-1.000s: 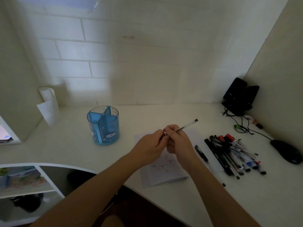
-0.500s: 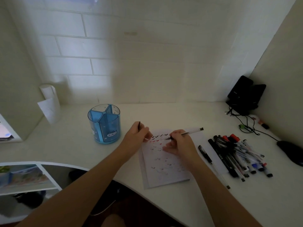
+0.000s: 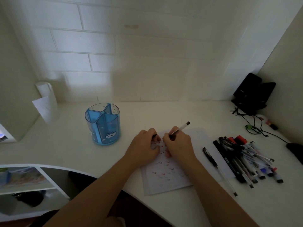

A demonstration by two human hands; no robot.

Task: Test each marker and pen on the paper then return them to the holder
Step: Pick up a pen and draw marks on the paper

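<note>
A clear pen (image 3: 182, 128) with a black end is gripped in my right hand (image 3: 177, 144), its tip down on the white paper (image 3: 165, 176), which carries several small red and black marks. My left hand (image 3: 144, 147) rests on the paper's upper left part, fingers curled around a small black pen cap (image 3: 154, 136). The blue divided holder (image 3: 103, 124) stands upright to the left of both hands and looks empty. A pile of several pens and markers (image 3: 246, 158) lies to the right of the paper, with one black pen (image 3: 217, 167) lying apart beside it.
A roll of paper (image 3: 46, 100) leans in the back left corner. Black speakers (image 3: 253, 94) with cables (image 3: 255, 128) stand at the back right, and a black mouse (image 3: 295, 149) sits at the right edge. White shelves (image 3: 32, 185) lie below the desk's curved front edge.
My hands pulled the cap off the pen. The left hand went down to the paper with the cap, and the right hand lowered the pen tip onto the paper's top.
</note>
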